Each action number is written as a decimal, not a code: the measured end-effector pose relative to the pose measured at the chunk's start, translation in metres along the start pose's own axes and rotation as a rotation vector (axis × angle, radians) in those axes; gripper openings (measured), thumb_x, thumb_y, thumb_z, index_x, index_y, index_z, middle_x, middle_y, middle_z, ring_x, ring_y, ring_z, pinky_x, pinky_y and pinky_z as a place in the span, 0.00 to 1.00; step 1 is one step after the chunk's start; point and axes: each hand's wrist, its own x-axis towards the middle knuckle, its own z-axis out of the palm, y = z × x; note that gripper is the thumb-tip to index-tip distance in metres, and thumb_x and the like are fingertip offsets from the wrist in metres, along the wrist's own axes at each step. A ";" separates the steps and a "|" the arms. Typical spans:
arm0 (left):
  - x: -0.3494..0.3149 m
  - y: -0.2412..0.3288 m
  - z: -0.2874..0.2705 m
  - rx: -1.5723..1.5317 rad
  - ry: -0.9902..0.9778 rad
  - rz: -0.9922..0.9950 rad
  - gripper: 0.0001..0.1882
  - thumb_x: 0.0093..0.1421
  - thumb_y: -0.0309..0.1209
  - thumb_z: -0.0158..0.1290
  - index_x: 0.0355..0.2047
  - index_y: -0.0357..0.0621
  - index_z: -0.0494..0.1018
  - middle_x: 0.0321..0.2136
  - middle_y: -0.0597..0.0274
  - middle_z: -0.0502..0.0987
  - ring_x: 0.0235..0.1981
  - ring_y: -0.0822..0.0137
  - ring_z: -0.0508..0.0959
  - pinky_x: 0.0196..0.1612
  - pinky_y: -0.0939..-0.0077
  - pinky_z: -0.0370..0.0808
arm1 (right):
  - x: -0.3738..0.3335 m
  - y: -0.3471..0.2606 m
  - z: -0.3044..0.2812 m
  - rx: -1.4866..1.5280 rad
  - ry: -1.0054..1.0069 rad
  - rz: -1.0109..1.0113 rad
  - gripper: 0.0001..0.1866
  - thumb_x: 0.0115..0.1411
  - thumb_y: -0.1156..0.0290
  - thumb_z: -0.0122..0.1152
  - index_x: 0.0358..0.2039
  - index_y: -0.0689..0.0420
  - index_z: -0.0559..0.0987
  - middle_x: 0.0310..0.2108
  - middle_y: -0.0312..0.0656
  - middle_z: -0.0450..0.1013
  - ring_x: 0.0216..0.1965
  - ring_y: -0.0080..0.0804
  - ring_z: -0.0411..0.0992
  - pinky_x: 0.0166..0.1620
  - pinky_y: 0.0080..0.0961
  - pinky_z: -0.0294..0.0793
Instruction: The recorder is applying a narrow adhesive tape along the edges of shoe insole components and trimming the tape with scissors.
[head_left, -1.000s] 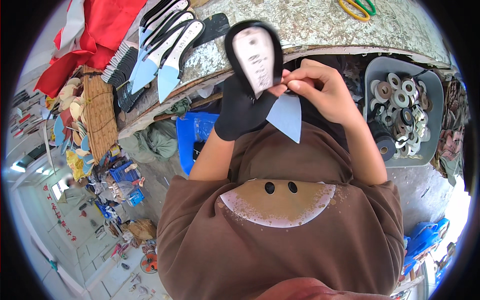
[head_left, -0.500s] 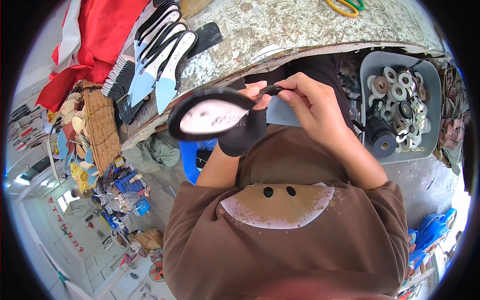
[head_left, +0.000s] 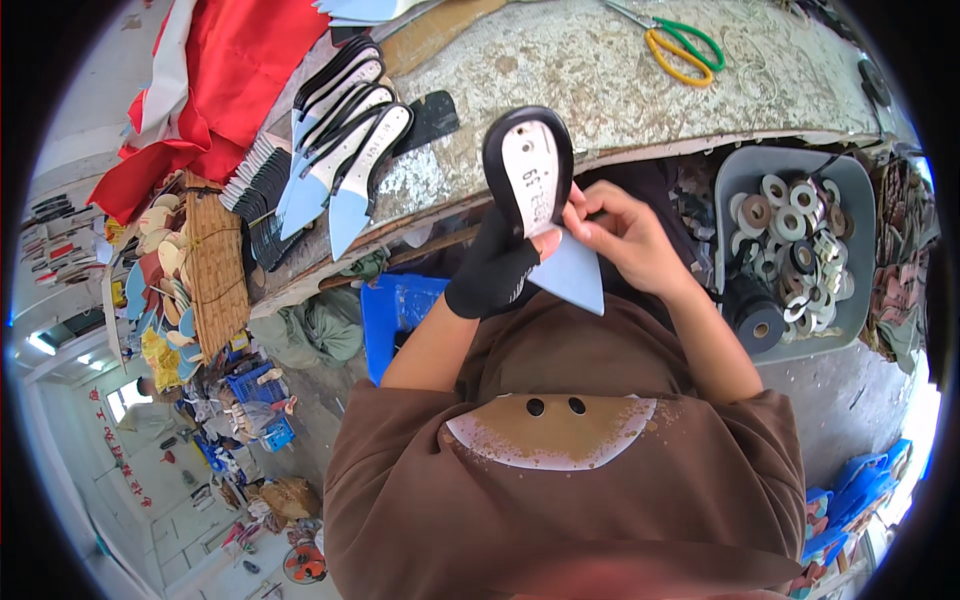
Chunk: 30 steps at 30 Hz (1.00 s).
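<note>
My left hand (head_left: 496, 262), in a black fingerless glove, grips a shoe insole (head_left: 530, 170) by its middle. Its white, marked heel part points up and has a thick black edging, while the pale blue front tapers toward my lap. My right hand (head_left: 630, 235) is bare; its thumb and fingers pinch at the insole's right edge, near the end of the black edging. Exactly what lies between those fingertips is hidden. On the bench to the left, several similar insoles (head_left: 360, 150) overlap in a fanned row.
The worn bench (head_left: 560, 75) curves across the far side, with green-and-yellow-handled scissors (head_left: 685, 50) on it. A grey tub (head_left: 733, 200) of tape rolls stands at right. Red cloth (head_left: 235, 70) hangs at far left; a blue container (head_left: 375, 320) sits below the bench.
The insole has turned: its heel swung from pointing left to pointing up, and its blue front came into sight. Both hands stay on it. The head view has shifted, showing more of the scissors.
</note>
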 end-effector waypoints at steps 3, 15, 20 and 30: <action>-0.005 -0.004 -0.003 -0.196 0.006 -0.057 0.12 0.60 0.33 0.51 0.41 0.39 0.69 0.49 0.55 0.74 0.40 0.68 0.73 0.44 0.73 0.70 | -0.011 -0.010 -0.010 0.285 -0.131 0.291 0.19 0.65 0.60 0.59 0.51 0.56 0.69 0.30 0.31 0.68 0.25 0.11 0.62 0.25 0.08 0.58; 0.001 0.008 -0.047 -0.279 0.078 -0.320 0.17 0.58 0.43 0.52 0.36 0.40 0.69 0.35 0.46 0.78 0.35 0.61 0.80 0.40 0.70 0.76 | 0.086 -0.061 -0.131 -1.661 0.549 -0.277 0.19 0.60 0.67 0.57 0.52 0.50 0.71 0.45 0.46 0.74 0.43 0.47 0.75 0.43 0.40 0.76; 0.005 0.009 -0.043 -0.301 0.196 -0.149 0.18 0.63 0.44 0.49 0.38 0.39 0.69 0.35 0.43 0.77 0.36 0.57 0.81 0.39 0.67 0.79 | 0.137 -0.087 -0.144 -1.938 0.336 0.169 0.18 0.62 0.64 0.61 0.48 0.61 0.75 0.25 0.45 0.74 0.26 0.38 0.73 0.30 0.34 0.72; -0.017 0.023 -0.043 0.164 0.377 0.002 0.08 0.62 0.27 0.50 0.41 0.39 0.70 0.42 0.52 0.79 0.38 0.71 0.76 0.43 0.75 0.71 | 0.021 -0.077 -0.052 -0.834 0.216 0.033 0.31 0.56 0.65 0.64 0.60 0.52 0.65 0.48 0.48 0.73 0.39 0.31 0.76 0.39 0.26 0.74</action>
